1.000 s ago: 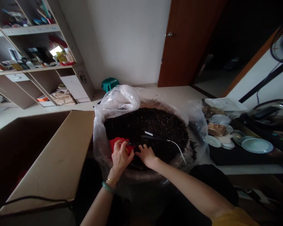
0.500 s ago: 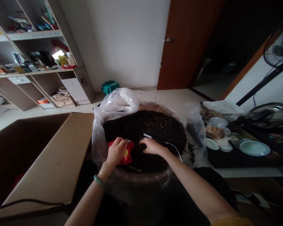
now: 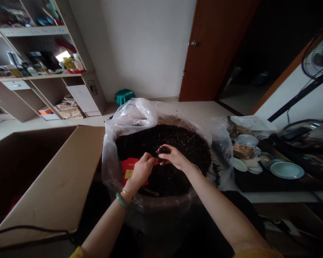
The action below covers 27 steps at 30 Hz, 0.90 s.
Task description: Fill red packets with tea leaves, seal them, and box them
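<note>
A wide tub lined with clear plastic (image 3: 111,143) holds a heap of dark, twisted dry leaves, like loose tea (image 3: 188,141). Over its near left part, my left hand (image 3: 142,168) is closed, pinching the edge of a flat red packet (image 3: 128,172) with a yellow label. Fingers of my right hand (image 3: 174,158) curl around a small handful of the dark leaves (image 3: 163,152), held right beside the left fingertips at the packet's edge. Behind my right wrist a bit of white cable (image 3: 197,167) shows; whatever it joins is hidden.
An opened cardboard box (image 3: 54,179) stands to the left of the tub. At the right, a low table carries a pale green bowl (image 3: 287,169), small dishes and a clear container (image 3: 247,139). Shelves (image 3: 43,77), a brown door (image 3: 204,50) and a fan (image 3: 319,55) are farther back.
My right hand has lifted up from the heap with leaves in it. My left hand has shifted right along the red packet, so the two hands now meet.
</note>
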Motion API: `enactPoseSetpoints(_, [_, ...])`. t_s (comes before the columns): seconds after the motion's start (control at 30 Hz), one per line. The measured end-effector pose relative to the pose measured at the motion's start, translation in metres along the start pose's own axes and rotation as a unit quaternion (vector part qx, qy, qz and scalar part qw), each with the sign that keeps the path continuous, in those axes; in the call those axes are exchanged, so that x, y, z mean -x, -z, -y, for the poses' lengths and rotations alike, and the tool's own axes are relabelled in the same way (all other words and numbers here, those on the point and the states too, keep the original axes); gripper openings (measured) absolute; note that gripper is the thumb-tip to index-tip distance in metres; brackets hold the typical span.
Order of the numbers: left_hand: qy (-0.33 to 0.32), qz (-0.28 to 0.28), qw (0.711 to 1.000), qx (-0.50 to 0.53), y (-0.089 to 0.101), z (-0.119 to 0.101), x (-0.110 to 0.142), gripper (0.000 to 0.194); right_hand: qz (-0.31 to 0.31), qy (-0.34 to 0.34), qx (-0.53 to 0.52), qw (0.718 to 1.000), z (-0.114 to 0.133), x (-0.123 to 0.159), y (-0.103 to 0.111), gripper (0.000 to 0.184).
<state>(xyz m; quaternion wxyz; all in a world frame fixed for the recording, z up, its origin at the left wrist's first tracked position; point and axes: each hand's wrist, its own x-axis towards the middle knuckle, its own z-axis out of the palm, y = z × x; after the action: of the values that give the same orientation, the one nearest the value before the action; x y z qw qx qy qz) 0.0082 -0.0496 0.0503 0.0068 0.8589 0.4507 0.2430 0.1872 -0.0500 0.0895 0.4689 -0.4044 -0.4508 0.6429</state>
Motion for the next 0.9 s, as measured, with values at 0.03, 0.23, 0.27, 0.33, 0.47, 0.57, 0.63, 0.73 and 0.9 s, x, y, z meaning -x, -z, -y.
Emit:
enactPoseSetpoints(0.03, [-0.009,0.005,1.0,0.004,0.002,0.0,-0.002,0.022,-0.009,0.004,0.005,1.0,-0.001,-0.001,0.0,0.04])
enactPoseSetpoints(0.23, [-0.074,0.045,0.993,0.078,0.019,0.003,-0.009,0.024,-0.034,0.064,0.119,0.99,-0.001,-0.003,0.002,0.03])
enactPoseSetpoints(0.27, [-0.076,0.048,0.992,0.093,0.021,0.003,-0.009,0.024,-0.035,0.083,0.154,0.984,-0.001,-0.002,0.001,0.028])
enactPoseSetpoints(0.33, [-0.073,0.051,0.989,0.117,0.023,0.002,-0.009,0.024,-0.021,0.104,0.215,0.971,0.0,-0.001,0.001,0.026])
enactPoseSetpoints(0.47, [-0.06,0.036,0.987,0.141,0.022,0.005,-0.005,0.023,0.033,0.09,0.241,0.966,0.0,0.001,0.0,0.031])
enactPoseSetpoints(0.57, [-0.051,0.015,0.986,0.159,0.017,0.009,-0.001,0.022,0.033,0.093,0.232,0.968,-0.002,0.0,0.0,0.03])
enactPoseSetpoints(0.63, [-0.04,0.003,0.985,0.169,0.014,0.011,0.002,0.021,0.021,0.103,0.244,0.964,-0.005,-0.001,-0.001,0.028])
enactPoseSetpoints(0.73, [-0.033,-0.01,0.982,0.185,0.01,0.012,0.005,0.02,-0.003,0.133,0.328,0.935,-0.008,-0.002,-0.002,0.027])
enactPoseSetpoints(0.9, [-0.046,-0.031,0.98,0.189,0.006,0.009,0.01,0.021,-0.004,0.145,0.429,0.891,-0.007,0.0,-0.003,0.018])
